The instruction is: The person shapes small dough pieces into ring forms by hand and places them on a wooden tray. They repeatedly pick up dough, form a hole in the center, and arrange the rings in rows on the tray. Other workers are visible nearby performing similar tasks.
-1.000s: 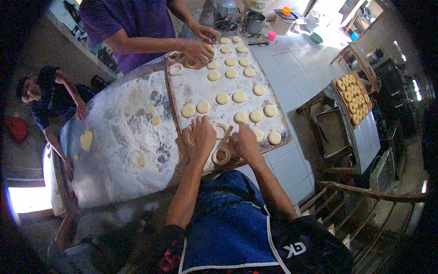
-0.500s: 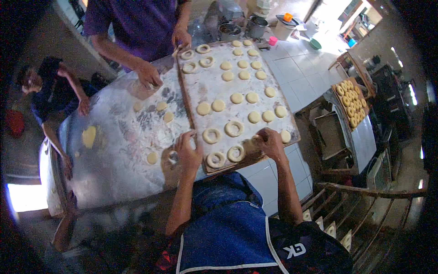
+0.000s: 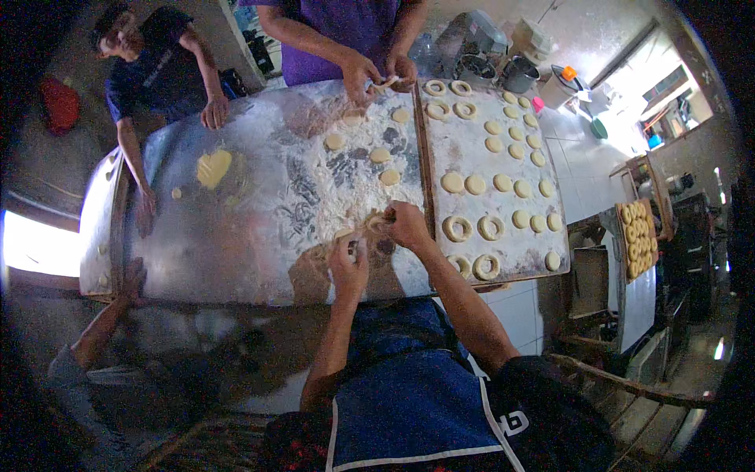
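Over the floured metal table, my right hand (image 3: 409, 226) pinches a pale piece of dough (image 3: 377, 223), its shape partly hidden by the fingers. Close by on the left, my left hand (image 3: 348, 266) has its fingers curled, with the tips at a flat dough disc (image 3: 343, 234). Whether something small sits inside those fingers I cannot make out. Several more discs, one of them a dough disc (image 3: 381, 155), lie beyond my hands on the flour. To the right is a floured tray (image 3: 503, 161) bearing dough rings (image 3: 491, 227) and dough discs (image 3: 502, 182) in rows.
Across the table, a person in purple (image 3: 336, 35) handles dough with both hands. Another person (image 3: 169, 67) leans at the far left, near a flat dough sheet (image 3: 214, 169). A third person's arm (image 3: 102, 326) reaches in at lower left. A board of rings (image 3: 639, 236) stands at right.
My view has swung left. My right hand has left the tray's near edge and come over the table beside my left hand, with dough in it. The person in purple now holds dough in both hands.
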Demonstrator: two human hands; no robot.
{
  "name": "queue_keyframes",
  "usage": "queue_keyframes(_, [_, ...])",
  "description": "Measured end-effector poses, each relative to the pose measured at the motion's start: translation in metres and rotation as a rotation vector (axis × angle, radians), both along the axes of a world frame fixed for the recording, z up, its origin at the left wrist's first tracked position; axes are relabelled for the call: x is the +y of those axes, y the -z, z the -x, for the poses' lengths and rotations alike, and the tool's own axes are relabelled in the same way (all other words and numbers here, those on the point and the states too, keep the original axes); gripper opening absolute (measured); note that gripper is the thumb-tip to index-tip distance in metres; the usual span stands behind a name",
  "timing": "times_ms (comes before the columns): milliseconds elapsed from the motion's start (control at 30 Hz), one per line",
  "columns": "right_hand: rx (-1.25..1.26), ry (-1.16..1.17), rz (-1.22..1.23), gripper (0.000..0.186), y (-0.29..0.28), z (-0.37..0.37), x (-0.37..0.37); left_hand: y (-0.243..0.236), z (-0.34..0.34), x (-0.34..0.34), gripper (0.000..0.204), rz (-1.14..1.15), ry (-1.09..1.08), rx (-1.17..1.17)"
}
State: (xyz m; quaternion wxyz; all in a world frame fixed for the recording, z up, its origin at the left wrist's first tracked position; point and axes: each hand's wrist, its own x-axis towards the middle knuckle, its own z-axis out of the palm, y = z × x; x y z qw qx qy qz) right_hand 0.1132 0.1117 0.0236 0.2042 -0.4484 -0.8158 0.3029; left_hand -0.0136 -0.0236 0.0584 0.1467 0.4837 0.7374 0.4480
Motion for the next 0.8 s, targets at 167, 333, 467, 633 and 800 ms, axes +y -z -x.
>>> queue_keyframes(167, [0.497,0.200,0.427,0.037,-0.019,-0.021,-0.036,-0.025,-0.010,0.020,0.035,0.102,0.084,-0.376])
queue_keyframes(333, [0.553,0.220,0.422,0.053,-0.046,-0.032,-0.056,-0.030,-0.018,0.032,0.032,0.282,0.244,-0.437])
queue_keyframes(467, [0.708,0.013,0.719,0.047,-0.063,-0.058,-0.054,-0.042,-0.025,0.038,0.039,0.257,0.337,-0.528])
queue_keyframes(633, [0.780,0.451,0.746,0.042,-0.040,-0.068,-0.037,-0.047,-0.042,0.038,0.051,0.555,0.494,-0.454])
queue_keyframes(800, [0.685,0.355,0.539,0.037,-0.027,-0.086,-0.033,0.007,-0.081,0.075,0.038,-0.127,0.392,-1.102])
